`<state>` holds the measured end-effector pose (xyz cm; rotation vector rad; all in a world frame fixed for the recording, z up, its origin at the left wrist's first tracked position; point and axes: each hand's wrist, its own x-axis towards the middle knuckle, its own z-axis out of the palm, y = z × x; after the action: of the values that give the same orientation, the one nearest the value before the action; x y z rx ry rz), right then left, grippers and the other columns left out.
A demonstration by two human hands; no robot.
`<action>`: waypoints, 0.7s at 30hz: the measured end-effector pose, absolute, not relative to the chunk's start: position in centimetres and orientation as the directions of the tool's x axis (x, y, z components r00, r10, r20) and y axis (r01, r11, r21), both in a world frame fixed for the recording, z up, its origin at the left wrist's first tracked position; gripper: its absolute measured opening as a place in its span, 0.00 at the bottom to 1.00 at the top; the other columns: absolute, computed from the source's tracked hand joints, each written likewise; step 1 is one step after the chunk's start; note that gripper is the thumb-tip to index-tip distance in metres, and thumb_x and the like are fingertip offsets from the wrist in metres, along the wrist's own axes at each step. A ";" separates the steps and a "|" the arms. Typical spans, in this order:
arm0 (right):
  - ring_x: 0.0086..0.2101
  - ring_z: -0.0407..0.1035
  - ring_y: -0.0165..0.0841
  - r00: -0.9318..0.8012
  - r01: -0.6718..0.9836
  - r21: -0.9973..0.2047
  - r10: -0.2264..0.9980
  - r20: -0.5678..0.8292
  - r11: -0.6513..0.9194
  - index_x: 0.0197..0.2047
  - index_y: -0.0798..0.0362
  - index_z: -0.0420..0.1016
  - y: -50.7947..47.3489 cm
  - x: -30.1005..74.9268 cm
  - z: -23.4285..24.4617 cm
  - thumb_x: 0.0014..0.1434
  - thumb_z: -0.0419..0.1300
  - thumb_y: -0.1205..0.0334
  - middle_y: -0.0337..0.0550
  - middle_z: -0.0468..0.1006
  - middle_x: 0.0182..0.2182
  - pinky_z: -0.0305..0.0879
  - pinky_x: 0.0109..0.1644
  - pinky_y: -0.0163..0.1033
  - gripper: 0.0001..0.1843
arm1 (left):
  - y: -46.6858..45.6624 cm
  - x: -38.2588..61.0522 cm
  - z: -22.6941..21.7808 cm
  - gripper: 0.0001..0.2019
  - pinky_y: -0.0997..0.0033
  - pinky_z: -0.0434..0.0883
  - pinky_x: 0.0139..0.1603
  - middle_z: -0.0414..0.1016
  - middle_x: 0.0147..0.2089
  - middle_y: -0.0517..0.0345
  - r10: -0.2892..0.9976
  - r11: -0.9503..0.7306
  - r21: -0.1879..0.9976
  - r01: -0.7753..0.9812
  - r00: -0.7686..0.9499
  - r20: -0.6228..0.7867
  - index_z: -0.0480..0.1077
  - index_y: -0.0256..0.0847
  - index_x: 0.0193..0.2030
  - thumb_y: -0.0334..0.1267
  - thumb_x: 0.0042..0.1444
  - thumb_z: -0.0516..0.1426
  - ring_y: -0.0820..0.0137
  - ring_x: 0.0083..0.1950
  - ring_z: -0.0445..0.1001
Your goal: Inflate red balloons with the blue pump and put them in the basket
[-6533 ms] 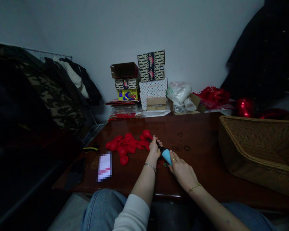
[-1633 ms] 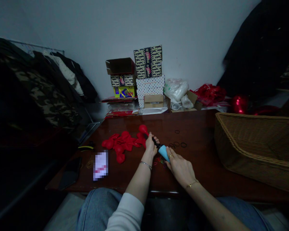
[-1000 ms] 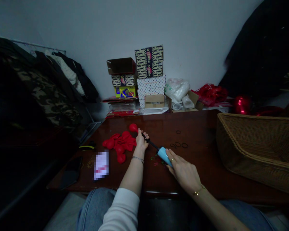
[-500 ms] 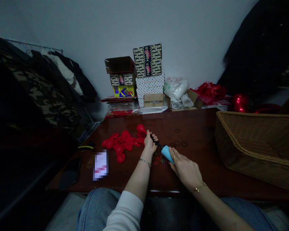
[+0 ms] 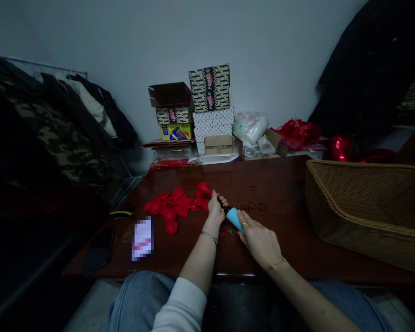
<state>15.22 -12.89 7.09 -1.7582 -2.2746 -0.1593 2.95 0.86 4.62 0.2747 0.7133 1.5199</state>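
My left hand (image 5: 216, 206) is closed around the black front end of a hand balloon pump (image 5: 234, 219). A red balloon (image 5: 204, 187) sticks out past its thumb, slightly rounded, with its neck at the pump's tip. My right hand (image 5: 261, 240) wraps around the pump's light blue barrel, close behind the left. Left of my hands lies a pile of flat red balloons (image 5: 180, 203). Small coloured rubber bands (image 5: 231, 229) are scattered on the table beneath the pump, partly hidden by my hands.
Several dark rings (image 5: 251, 206) lie right of the pump on the brown table (image 5: 283, 184). A wicker basket (image 5: 318, 203) stands at the right. A dark phone (image 5: 98, 249) and a blurred-out card (image 5: 143, 239) lie at left. Stacked boxes (image 5: 212, 124) stand behind the table.
My right hand has pushed the blue barrel up and left toward my left hand, so less of the black shaft shows between them. The view has shifted slightly.
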 end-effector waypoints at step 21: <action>0.48 0.68 0.36 -0.260 0.955 -0.085 0.938 0.229 0.285 0.63 0.49 0.53 -13.8 16.5 8.2 0.60 0.48 0.60 0.41 0.62 0.60 0.70 0.45 0.41 0.27 | 3.1 -1.2 6.5 0.17 0.84 0.52 0.14 0.52 0.20 0.67 0.967 0.005 0.540 -0.841 -0.133 -0.217 0.56 0.39 0.27 0.50 0.57 0.52 0.82 0.17 0.51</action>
<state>16.48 -13.75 8.21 -1.7460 -2.3198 -0.1031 -1.15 3.12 6.51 0.2505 0.6482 1.5831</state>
